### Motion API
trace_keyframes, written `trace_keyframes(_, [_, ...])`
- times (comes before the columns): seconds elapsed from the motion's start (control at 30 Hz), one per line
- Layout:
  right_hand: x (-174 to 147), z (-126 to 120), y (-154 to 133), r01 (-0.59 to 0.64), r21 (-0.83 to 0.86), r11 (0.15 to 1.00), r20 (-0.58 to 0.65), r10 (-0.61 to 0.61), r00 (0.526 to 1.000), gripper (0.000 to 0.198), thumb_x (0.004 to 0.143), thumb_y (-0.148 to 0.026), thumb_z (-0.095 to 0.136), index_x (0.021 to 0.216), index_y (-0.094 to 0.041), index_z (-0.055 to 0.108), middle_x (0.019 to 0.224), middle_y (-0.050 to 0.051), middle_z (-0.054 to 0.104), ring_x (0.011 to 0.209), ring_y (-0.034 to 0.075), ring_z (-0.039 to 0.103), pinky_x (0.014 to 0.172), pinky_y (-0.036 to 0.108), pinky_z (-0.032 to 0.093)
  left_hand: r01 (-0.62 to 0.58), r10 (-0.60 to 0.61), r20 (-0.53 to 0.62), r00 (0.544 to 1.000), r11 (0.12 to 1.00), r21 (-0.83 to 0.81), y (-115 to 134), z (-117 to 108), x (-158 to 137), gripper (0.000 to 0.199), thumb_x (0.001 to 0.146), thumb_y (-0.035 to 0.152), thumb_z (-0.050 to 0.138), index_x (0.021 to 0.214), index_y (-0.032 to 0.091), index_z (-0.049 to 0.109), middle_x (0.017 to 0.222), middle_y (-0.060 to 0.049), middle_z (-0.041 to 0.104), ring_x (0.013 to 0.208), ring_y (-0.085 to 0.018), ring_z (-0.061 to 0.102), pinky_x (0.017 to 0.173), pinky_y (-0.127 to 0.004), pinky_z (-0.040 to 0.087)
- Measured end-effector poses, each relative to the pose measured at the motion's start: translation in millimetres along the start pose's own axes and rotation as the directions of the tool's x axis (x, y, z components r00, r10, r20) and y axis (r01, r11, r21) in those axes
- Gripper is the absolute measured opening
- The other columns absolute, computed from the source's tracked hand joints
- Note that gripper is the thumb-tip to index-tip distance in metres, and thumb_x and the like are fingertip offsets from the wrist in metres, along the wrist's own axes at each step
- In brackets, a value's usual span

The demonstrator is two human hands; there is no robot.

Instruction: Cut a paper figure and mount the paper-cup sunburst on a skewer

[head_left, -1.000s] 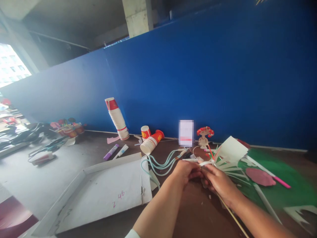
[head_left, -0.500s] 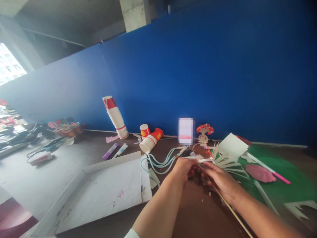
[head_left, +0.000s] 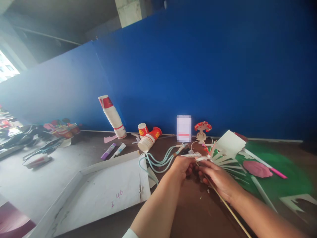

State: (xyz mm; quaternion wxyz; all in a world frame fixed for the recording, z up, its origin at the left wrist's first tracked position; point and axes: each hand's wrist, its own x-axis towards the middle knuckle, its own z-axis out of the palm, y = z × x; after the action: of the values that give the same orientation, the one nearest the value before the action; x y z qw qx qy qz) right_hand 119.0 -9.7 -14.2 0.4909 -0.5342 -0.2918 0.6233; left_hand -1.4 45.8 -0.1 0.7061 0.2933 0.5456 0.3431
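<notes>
My right hand (head_left: 216,178) is closed around a thin wooden stick (head_left: 230,208), which slants from the fingers to the lower right edge of the view. Close against it, my left hand (head_left: 183,167) has its fingers pinched together at the stick's upper end. A narrow white paper strip (head_left: 203,159) shows just above the fingertips; the fingers hide how it meets the stick. Just beyond the right hand lies a sheet of white paper (head_left: 229,142) cut into a fringe.
An open white box lid (head_left: 99,195) lies left. Behind are a leaning stack of paper cups (head_left: 112,117), more red cups (head_left: 150,140), pale blue cable (head_left: 160,160), a phone (head_left: 183,129) and a paper figure (head_left: 203,130). A pink paper oval (head_left: 257,169) and pink-tipped marker (head_left: 278,173) lie right.
The view has shifted slightly, so everything sits a little farther left. Both hands stay together on the stick, and less of the white strip shows above the fingers.
</notes>
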Motion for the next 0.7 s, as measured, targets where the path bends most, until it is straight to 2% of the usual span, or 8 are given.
trace_keyframes(0.13, [-0.9, -0.6, -0.2, 0.02, -0.037, 0.999, -0.012, -0.02, 1.0, 0.021, 0.086, -0.009, 0.064, 0.099, -0.021, 0.075, 0.079, 0.001, 0.076, 0.061, 0.01, 0.068, 0.045, 0.014, 0.05, -0.001, 0.001, 0.015, 1.0, 1.0, -0.002, -0.1, -3.6, 1.2, 0.009, 0.072, 0.005, 0.072, 0.066, 0.01, 0.066, 0.049, 0.001, 0.054, 0.041, -0.004, 0.045, 0.039, -0.011, 0.031])
trace_keyframes(0.3, [-0.6, -1.8, -1.6, 0.057, -0.077, 0.995, -0.025, -0.059, 0.998, 0.018, 0.083, -0.01, 0.067, 0.095, -0.021, 0.076, 0.076, 0.002, 0.077, 0.062, 0.013, 0.07, 0.05, 0.018, 0.055, -0.01, 0.01, 0.022, 1.0, 1.0, -0.015, -0.1, -5.3, 1.6, 0.01, 0.071, 0.004, 0.074, 0.068, 0.009, 0.066, 0.052, 0.0, 0.058, 0.042, -0.005, 0.049, 0.04, -0.012, 0.039])
trace_keyframes(0.47, [3.9, -7.4, 1.9, 0.085, -0.111, 0.99, -0.011, -0.087, 0.996, 0.012, 0.082, -0.015, 0.07, 0.089, -0.021, 0.078, 0.073, 0.002, 0.076, 0.061, 0.012, 0.069, 0.049, 0.017, 0.054, -0.004, 0.012, 0.088, 0.996, 0.996, -0.086, 0.5, -5.6, -2.2, 0.011, 0.079, -0.003, 0.063, 0.076, 0.006, 0.069, 0.063, -0.004, 0.065, 0.052, -0.008, 0.061, 0.051, -0.013, 0.051])
trace_keyframes(0.7, [9.8, -11.8, 3.7, 0.108, -0.137, 0.985, -0.019, -0.111, 0.994, 0.017, 0.078, -0.015, 0.071, 0.091, -0.021, 0.079, 0.071, 0.002, 0.076, 0.061, 0.013, 0.069, 0.044, 0.015, 0.05, 0.048, -0.017, 0.21, 0.977, 0.989, -0.14, 2.7, -13.9, -4.0, 0.013, 0.085, -0.003, 0.059, 0.082, 0.003, 0.07, 0.075, -0.009, 0.069, 0.067, -0.011, 0.068, 0.065, -0.015, 0.058])
